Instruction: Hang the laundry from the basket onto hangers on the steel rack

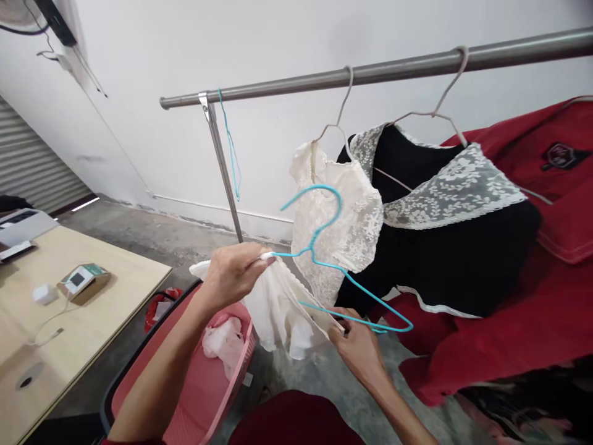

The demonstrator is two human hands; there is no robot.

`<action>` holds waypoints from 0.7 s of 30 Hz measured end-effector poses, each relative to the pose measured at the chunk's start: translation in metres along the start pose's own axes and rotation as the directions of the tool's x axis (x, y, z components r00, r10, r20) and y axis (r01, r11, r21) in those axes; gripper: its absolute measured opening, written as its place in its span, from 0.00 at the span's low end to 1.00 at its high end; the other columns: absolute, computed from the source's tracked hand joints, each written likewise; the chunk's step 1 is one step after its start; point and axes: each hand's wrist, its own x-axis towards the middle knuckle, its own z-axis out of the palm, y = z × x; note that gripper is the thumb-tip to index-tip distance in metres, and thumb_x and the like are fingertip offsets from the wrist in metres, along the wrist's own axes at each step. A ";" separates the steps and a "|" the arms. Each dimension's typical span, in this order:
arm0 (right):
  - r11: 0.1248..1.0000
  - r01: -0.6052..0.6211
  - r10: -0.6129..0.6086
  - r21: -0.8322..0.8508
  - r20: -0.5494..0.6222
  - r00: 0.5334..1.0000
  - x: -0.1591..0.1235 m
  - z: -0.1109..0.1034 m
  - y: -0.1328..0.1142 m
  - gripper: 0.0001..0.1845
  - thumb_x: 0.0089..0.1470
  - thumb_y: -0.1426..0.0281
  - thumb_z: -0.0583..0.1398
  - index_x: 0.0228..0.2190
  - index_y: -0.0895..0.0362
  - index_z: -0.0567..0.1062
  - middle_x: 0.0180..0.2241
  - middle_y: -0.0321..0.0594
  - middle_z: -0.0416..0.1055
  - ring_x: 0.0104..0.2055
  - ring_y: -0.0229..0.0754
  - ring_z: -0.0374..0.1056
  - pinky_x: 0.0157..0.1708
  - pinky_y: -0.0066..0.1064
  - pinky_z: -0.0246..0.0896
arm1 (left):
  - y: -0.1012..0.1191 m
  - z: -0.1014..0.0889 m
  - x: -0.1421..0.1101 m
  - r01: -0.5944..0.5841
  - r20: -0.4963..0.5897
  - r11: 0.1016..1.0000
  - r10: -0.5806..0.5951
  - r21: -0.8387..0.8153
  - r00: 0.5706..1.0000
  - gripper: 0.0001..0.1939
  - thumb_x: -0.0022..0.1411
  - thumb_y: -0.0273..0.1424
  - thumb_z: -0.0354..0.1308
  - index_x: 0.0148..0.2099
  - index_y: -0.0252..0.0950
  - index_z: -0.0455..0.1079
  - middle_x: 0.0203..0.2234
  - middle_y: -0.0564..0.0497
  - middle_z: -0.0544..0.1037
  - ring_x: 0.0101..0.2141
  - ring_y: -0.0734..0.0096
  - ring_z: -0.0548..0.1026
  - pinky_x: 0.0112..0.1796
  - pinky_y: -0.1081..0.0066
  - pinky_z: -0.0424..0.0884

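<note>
Below the metal rail (370, 71), left hand (231, 275) and right hand (359, 346) each grip white garment (282, 309) on blue hanger (324, 247).

A single head-worn camera looks forward and slightly down, close over the person's own hands, toward a rail (370, 71) along the white wall, with a bench (69, 321) at left.
</note>
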 end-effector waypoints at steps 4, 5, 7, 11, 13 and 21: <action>0.980 -0.183 0.190 0.083 -0.092 0.977 0.003 -0.030 0.012 0.23 0.40 0.55 0.59 0.31 0.61 0.79 0.22 0.41 0.71 0.21 0.43 0.64 0.21 0.31 0.55 | -0.018 0.002 -0.013 0.075 -0.077 0.985 -0.088 -0.155 0.993 0.17 0.67 0.35 0.50 0.26 0.35 0.64 0.20 0.56 0.64 0.24 0.78 0.63 0.28 0.76 0.58; 0.969 -0.216 0.229 0.124 -0.101 0.968 0.005 -0.038 0.012 0.25 0.39 0.54 0.60 0.31 0.62 0.78 0.19 0.40 0.69 0.19 0.42 0.62 0.19 0.30 0.52 | -0.023 0.004 -0.016 0.078 -0.091 0.982 -0.095 -0.170 0.991 0.17 0.66 0.35 0.50 0.25 0.35 0.64 0.20 0.56 0.62 0.23 0.78 0.62 0.26 0.76 0.57; 0.941 -0.255 0.283 0.221 -0.103 0.954 0.010 -0.052 0.007 0.26 0.37 0.53 0.62 0.31 0.62 0.78 0.18 0.40 0.69 0.19 0.41 0.63 0.16 0.29 0.51 | -0.033 0.007 -0.022 0.078 -0.101 0.983 -0.096 -0.169 0.990 0.16 0.66 0.35 0.51 0.26 0.35 0.66 0.20 0.56 0.61 0.22 0.78 0.62 0.25 0.76 0.57; 0.884 -0.284 0.333 0.372 -0.076 0.940 0.015 -0.072 -0.016 0.27 0.33 0.55 0.65 0.32 0.63 0.77 0.26 0.47 0.75 0.24 0.43 0.69 0.19 0.29 0.59 | -0.056 0.022 -0.030 0.047 -0.122 0.996 -0.055 -0.070 0.991 0.14 0.66 0.36 0.52 0.34 0.36 0.74 0.20 0.55 0.66 0.23 0.76 0.67 0.26 0.75 0.62; 0.877 -0.285 0.341 0.387 -0.085 0.936 0.017 -0.078 -0.027 0.28 0.32 0.55 0.65 0.33 0.63 0.77 0.25 0.46 0.74 0.22 0.41 0.67 0.19 0.28 0.60 | -0.064 0.033 -0.035 0.003 -0.139 1.000 -0.006 -0.023 0.990 0.13 0.66 0.36 0.52 0.38 0.37 0.76 0.25 0.52 0.75 0.29 0.73 0.73 0.31 0.75 0.66; 0.977 -0.189 0.194 0.100 -0.038 0.980 0.022 -0.070 -0.057 0.16 0.37 0.63 0.60 0.28 0.61 0.77 0.13 0.35 0.65 0.14 0.37 0.59 0.13 0.25 0.49 | -0.053 0.068 -0.044 -0.095 -0.085 0.990 0.104 0.104 0.991 0.15 0.69 0.33 0.48 0.44 0.39 0.77 0.31 0.51 0.81 0.33 0.72 0.77 0.35 0.74 0.67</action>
